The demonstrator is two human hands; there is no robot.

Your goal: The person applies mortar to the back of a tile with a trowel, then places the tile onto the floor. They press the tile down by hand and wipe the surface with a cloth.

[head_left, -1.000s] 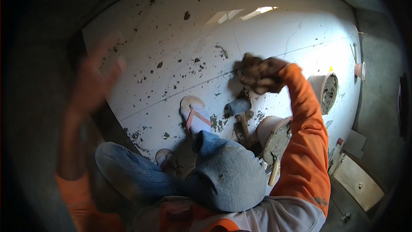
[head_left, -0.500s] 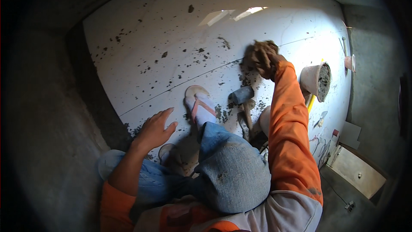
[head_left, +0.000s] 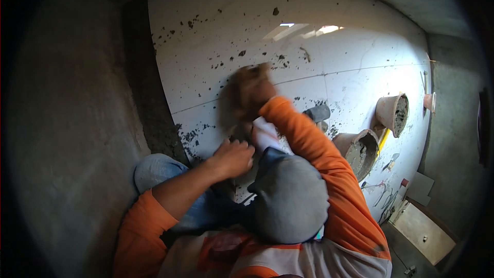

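I saw my right hand (head_left: 250, 91), blurred, clenched on a brown rag (head_left: 246, 81) pressed to the white floor tiles (head_left: 216, 36) at twelve o'clock. My left hand (head_left: 232, 158) rested below it near my knee (head_left: 290, 195); I could not tell its grip. Mortar buckets (head_left: 360, 146) sat at three o'clock.

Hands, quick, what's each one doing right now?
Left hand: closed, resting on the white floor tile.
Right hand: blurred, cannot tell.

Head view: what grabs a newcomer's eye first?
The blurred right hand at centre, pressing a brown mortar-caked wad on the white, mortar-spattered floor tiles. The left hand rests just below it, by the grey-clad knee. Two mortar-filled buckets stand at right.
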